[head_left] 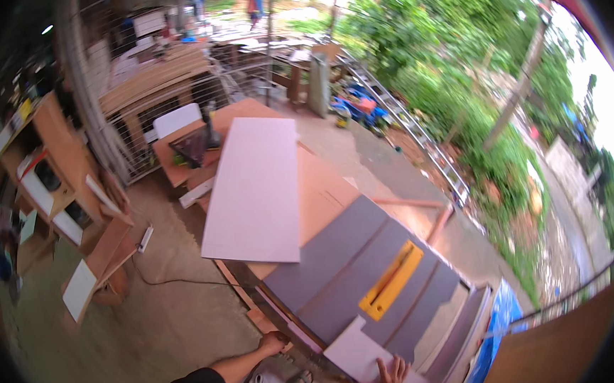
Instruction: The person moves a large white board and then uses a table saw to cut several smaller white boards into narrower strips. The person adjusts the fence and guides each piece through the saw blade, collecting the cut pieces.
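Note:
My left hand (274, 342) is closed beside the near left edge of the table saw; what its fingers hold, if anything, is hidden. With fingers apart, my right hand (392, 375) lies on a small pale board (354, 351), which has a notched corner and rests on the saw's near right part. The table saw (338, 258) has a grey top with grooves and a yellow throat plate (390, 279). A large pale panel (256, 188) lies across the saw's far left end and a brown wooden sheet (325, 189).
Wooden shelving (75, 154) and cut pieces stand at the left, with a cable (187, 281) on the floor. A wire fence (236, 83), stacked boards (158, 81) and a ladder (411, 127) are farther back. A blue tarp (494, 340) hangs by the right edge.

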A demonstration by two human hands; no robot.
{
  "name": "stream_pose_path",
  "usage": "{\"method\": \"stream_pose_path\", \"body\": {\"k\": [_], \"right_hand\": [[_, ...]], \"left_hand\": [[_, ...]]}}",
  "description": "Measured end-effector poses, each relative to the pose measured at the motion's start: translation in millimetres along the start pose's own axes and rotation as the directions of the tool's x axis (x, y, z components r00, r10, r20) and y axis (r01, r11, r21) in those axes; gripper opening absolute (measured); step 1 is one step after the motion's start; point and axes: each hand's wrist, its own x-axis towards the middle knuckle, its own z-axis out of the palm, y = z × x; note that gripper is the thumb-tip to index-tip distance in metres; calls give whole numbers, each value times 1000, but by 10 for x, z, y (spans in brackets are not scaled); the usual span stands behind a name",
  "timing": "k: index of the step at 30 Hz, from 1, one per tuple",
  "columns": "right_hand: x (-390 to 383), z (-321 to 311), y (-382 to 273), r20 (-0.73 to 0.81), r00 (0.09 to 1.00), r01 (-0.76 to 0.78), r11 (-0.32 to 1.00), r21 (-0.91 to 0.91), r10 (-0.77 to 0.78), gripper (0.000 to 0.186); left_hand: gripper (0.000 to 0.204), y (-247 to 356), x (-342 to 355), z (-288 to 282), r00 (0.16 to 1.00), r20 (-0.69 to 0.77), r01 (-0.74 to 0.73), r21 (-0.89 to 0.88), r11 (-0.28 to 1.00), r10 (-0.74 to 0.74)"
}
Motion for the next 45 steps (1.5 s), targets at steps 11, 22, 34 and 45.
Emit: {"method": "stream_pose_path", "body": {"k": [11,22,34,45], "right_hand": [[152,-115,164,-10,998,61,979,193,-60,98],[-114,-291,-22,74,939,-342,933,111,335,124],[-367,-338,414,35,967,-252,968,-1,252,122],[-303,-322,484,20,966,-258,966,19,258,122]], "left_hand": [[128,1829,-1297,915,234,479,-927,373,45,846],[143,2258,-739,1143,150,592,-886,436,-158,792],[118,2375,-919,1294,161,573,-882,449,-143,804],[121,2446,-850,1335,156,610,-903,407,-139,777]]}}
